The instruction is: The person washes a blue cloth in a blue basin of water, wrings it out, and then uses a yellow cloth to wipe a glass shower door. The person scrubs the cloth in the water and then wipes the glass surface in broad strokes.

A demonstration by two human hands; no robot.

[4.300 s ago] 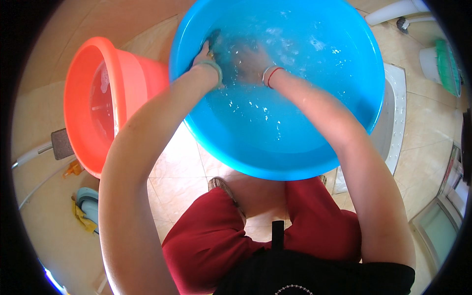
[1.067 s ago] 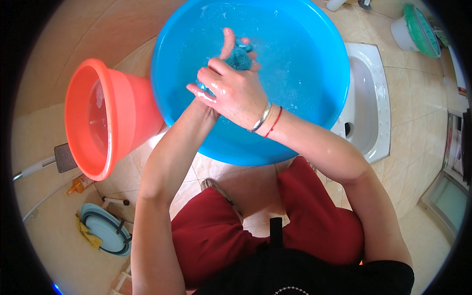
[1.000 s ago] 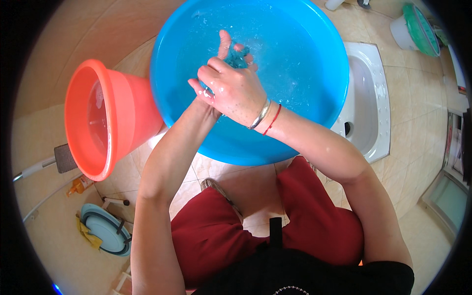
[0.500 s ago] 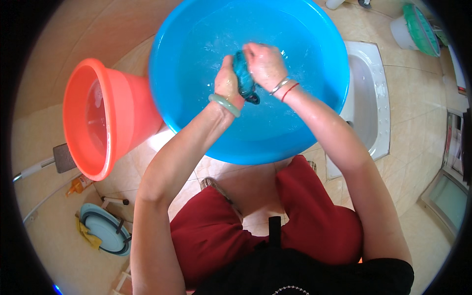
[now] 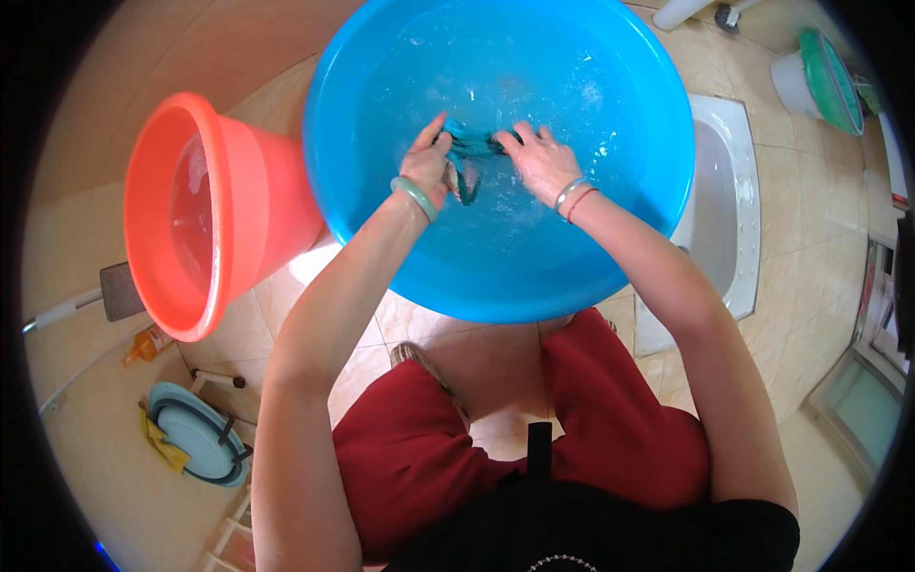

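Note:
A wet teal cloth (image 5: pixel 469 143) with darker edges stretches between my two hands, above the water in a large blue basin (image 5: pixel 505 303). My left hand (image 5: pixel 426 164), with a pale green bangle at its wrist, is closed on the cloth's left end; a dark-edged fold hangs down beside the palm. At the other end, my right hand (image 5: pixel 545 170), wearing a silver bangle and a red string, pinches the dark part of the cloth between thumb and fingers. The cloth's exact kind cannot be made out. Small bubbles and ripples show on the water around it.
Left of the basin stands a coral-orange bucket (image 5: pixel 255 205) with suds inside. A white ceramic floor fixture (image 5: pixel 742 214) lies close on the right. Folded pale-blue basins (image 5: pixel 195 440), an orange bottle (image 5: pixel 148 345) and a white bucket with a green rim (image 5: pixel 805 86) are near the walls.
My hands have moved apart from a bunched squeeze. The cloth is now drawn out sideways between them. My right hand has shifted right and lower.

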